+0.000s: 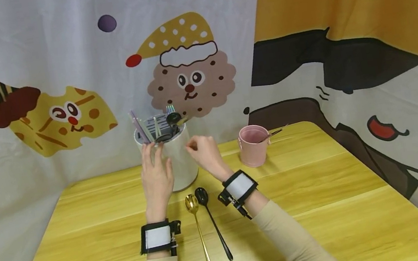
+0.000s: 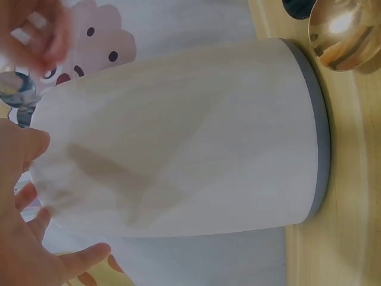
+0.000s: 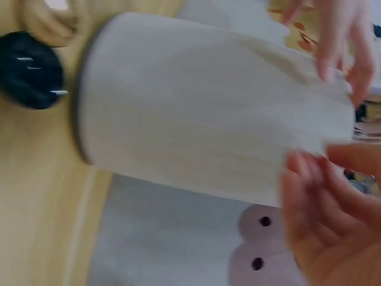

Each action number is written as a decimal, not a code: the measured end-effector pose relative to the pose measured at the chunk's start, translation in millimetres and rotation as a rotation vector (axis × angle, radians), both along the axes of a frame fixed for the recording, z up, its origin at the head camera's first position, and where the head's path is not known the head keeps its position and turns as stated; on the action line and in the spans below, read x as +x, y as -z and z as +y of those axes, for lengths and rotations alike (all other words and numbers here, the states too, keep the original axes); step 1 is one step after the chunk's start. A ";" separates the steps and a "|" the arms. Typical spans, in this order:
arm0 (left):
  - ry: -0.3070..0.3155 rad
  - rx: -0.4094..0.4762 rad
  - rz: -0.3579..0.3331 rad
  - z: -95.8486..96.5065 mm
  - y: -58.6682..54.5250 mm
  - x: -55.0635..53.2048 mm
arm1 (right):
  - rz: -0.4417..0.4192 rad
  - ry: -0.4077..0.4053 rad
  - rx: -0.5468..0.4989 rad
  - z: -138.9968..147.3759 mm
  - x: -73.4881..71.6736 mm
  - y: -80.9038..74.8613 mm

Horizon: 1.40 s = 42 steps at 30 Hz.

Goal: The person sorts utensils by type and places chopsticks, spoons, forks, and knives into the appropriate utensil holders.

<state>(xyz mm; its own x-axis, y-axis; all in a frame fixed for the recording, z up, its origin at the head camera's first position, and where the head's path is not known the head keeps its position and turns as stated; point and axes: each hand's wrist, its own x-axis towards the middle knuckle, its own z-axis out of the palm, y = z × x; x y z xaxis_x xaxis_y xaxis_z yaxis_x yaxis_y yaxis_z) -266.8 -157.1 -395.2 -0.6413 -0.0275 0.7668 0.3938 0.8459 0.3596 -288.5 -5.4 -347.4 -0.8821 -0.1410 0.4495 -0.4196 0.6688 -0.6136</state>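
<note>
A tall white utensil holder (image 1: 183,170) stands near the back of the table. Purple and pale green handles (image 1: 141,129), a shiny fork (image 1: 170,109) and a dark spoon (image 1: 173,117) rise from it. My left hand (image 1: 156,174) touches its front left rim with extended, spread fingers. To the right of the holder is my right hand (image 1: 206,154), fingers loosely bent near the thumb and nothing visible in them; it is blurred in the right wrist view. In front lie a gold spoon (image 1: 192,204) and a black spoon (image 1: 202,197), side by side, bowls toward the holder.
A small pink bucket (image 1: 253,154) stands at the back right, with thin dark handles (image 1: 274,133) leaning out of it. Behind the wooden table (image 1: 345,200) hangs a cartoon-printed cloth (image 1: 75,47), close to the holder.
</note>
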 end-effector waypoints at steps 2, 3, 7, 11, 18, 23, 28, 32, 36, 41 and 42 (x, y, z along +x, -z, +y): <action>-0.001 0.003 -0.014 -0.7 0.4 -0.1 | -0.131 -0.040 0.134 4.7 6.9 14.8; -0.002 0.005 -0.020 -1.1 0.6 -0.1 | -0.196 -0.062 0.193 6.6 10.6 22.8; 0.000 0.012 -0.027 -1.3 0.3 0.0 | -0.424 -0.108 0.371 10.5 25.6 55.2; 0.001 0.013 -0.047 -0.9 -0.4 0.1 | -0.560 -0.085 0.485 10.4 37.7 77.8; 0.001 0.030 -0.090 -0.8 -1.7 0.1 | -0.658 -0.056 0.542 8.1 44.4 92.9; 0.003 0.026 -0.071 -0.5 -2.1 0.7 | -0.662 -0.054 0.500 10.6 45.4 95.1; 0.005 0.023 -0.048 -0.3 -1.3 1.2 | -0.617 -0.103 0.407 17.8 47.7 88.8; 0.005 0.021 -0.033 -0.5 -0.3 0.6 | -0.511 -0.112 0.341 23.9 48.2 73.4; 0.005 0.021 -0.030 -0.5 -0.1 0.5 | -0.395 -0.080 0.274 27.4 45.3 52.7; 0.005 0.025 -0.047 -0.2 -0.6 1.4 | -0.183 -0.043 0.103 28.0 40.1 21.2; 0.006 0.024 -0.047 -0.1 -0.7 1.7 | -0.126 -0.034 0.067 27.9 39.2 14.5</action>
<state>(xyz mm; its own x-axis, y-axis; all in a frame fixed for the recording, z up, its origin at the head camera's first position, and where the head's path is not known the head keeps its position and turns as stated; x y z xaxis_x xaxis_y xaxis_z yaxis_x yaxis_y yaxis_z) -265.1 -157.2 -394.5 -0.6769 -0.0419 0.7349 0.3809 0.8344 0.3983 -249.2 22.5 -361.9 -0.9252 -0.1977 0.3239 -0.3651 0.6966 -0.6176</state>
